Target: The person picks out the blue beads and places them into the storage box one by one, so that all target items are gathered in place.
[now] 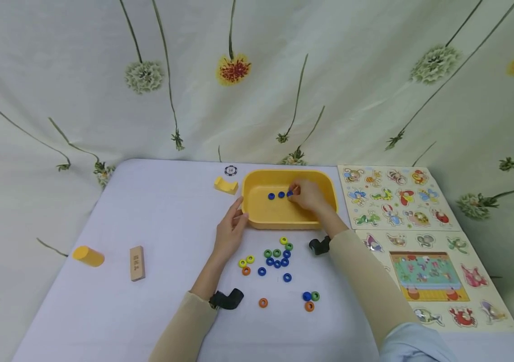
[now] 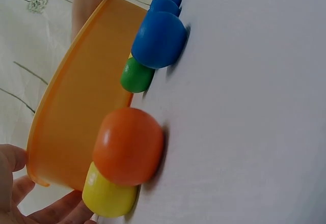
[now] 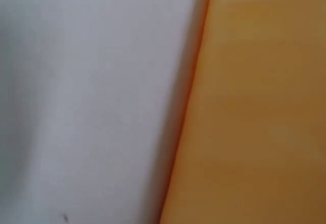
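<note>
My right hand (image 1: 308, 195) reaches into the yellow tray (image 1: 279, 224) and pinches a blue bead (image 1: 289, 193) between its fingertips. Two more blue beads (image 1: 276, 195) stand in a row beside it on the tray floor. At the tray's near left corner, my left hand (image 1: 231, 234) touches the rim and side with relaxed fingers. The left wrist view shows its thumb (image 2: 12, 157) at the rim, with an orange bead (image 2: 128, 146) and a yellow bead (image 2: 109, 191) close by. In the right wrist view only the tray's wall (image 3: 254, 107) and white cloth show; the hand is hidden.
Loose blue, green, yellow and orange beads (image 1: 277, 264) lie in front of the tray. A yellow notched block (image 1: 226, 185) and a 10-marked disc (image 1: 231, 170) sit left of it. Further left are a yellow cylinder (image 1: 88, 256) and wooden block (image 1: 137, 263). Puzzle boards (image 1: 395, 198) lie right.
</note>
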`<state>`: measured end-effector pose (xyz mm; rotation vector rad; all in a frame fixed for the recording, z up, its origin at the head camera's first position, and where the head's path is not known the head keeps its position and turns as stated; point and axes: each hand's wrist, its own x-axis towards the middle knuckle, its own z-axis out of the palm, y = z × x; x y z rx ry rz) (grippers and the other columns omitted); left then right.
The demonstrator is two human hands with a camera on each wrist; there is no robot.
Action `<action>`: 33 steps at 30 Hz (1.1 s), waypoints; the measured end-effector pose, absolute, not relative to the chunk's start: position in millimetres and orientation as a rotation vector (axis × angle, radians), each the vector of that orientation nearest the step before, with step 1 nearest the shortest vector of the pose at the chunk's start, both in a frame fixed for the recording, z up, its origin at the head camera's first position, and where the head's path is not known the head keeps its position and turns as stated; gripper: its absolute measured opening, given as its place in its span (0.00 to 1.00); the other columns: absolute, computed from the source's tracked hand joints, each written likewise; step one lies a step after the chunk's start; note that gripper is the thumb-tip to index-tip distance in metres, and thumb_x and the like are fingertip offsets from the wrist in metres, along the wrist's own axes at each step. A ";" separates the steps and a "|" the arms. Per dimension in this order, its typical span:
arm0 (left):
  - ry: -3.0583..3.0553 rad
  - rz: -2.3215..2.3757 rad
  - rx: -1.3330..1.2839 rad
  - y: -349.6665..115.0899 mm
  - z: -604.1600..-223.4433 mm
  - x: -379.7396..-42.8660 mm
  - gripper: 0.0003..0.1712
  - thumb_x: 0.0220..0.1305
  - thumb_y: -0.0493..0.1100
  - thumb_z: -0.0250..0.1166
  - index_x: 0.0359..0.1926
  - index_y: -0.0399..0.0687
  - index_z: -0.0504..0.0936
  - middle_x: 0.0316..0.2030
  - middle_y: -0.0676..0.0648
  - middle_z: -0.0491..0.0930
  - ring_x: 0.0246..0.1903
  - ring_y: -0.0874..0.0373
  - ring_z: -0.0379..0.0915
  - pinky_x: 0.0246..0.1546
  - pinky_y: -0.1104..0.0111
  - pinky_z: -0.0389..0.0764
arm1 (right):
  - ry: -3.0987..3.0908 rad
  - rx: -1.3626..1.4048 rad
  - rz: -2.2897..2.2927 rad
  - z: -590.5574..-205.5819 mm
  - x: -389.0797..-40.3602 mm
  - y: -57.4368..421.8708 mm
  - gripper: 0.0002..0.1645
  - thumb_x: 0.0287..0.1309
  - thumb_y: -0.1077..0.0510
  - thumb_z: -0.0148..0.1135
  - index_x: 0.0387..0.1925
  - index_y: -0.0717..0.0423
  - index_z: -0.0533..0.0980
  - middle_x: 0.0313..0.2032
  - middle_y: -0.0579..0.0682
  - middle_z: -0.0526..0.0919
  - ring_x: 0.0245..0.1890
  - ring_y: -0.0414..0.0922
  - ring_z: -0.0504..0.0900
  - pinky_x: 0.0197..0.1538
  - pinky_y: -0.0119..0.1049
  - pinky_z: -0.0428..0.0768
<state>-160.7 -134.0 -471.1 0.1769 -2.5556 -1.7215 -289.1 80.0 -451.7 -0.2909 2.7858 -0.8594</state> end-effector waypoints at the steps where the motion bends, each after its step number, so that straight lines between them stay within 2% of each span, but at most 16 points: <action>1: -2.558 -1.722 0.176 -133.8 -471.2 -160.6 0.27 0.63 0.54 0.50 0.62 0.76 0.57 0.52 0.47 0.70 0.47 0.55 0.71 0.46 0.61 0.75 | 2.779 -0.287 -0.860 -451.9 -288.6 80.6 0.13 0.49 0.55 0.63 0.38 0.54 0.75 0.32 0.50 0.77 0.32 0.45 0.72 0.35 0.33 0.71; 12: -2.568 -1.729 0.196 -133.4 -474.2 -161.9 0.27 0.62 0.56 0.50 0.61 0.79 0.56 0.52 0.49 0.70 0.47 0.55 0.71 0.46 0.62 0.75 | 2.814 -0.178 -1.203 -438.0 -262.3 91.0 0.19 0.53 0.52 0.59 0.48 0.51 0.72 0.32 0.50 0.73 0.29 0.46 0.69 0.29 0.33 0.68; 19: -2.561 -1.730 0.172 -135.3 -473.7 -162.8 0.27 0.62 0.55 0.50 0.62 0.77 0.56 0.51 0.48 0.70 0.46 0.55 0.71 0.45 0.61 0.75 | 2.889 -0.419 -1.418 -427.3 -218.9 100.8 0.18 0.52 0.53 0.61 0.45 0.55 0.74 0.27 0.48 0.74 0.23 0.44 0.66 0.25 0.31 0.66; 33: -2.582 -1.702 0.179 -133.2 -474.1 -164.7 0.27 0.62 0.55 0.49 0.62 0.77 0.56 0.52 0.48 0.70 0.46 0.55 0.71 0.46 0.61 0.75 | 2.691 -0.844 -1.456 -426.3 -123.8 101.5 0.16 0.49 0.50 0.63 0.42 0.47 0.76 0.25 0.36 0.73 0.17 0.36 0.64 0.19 0.26 0.63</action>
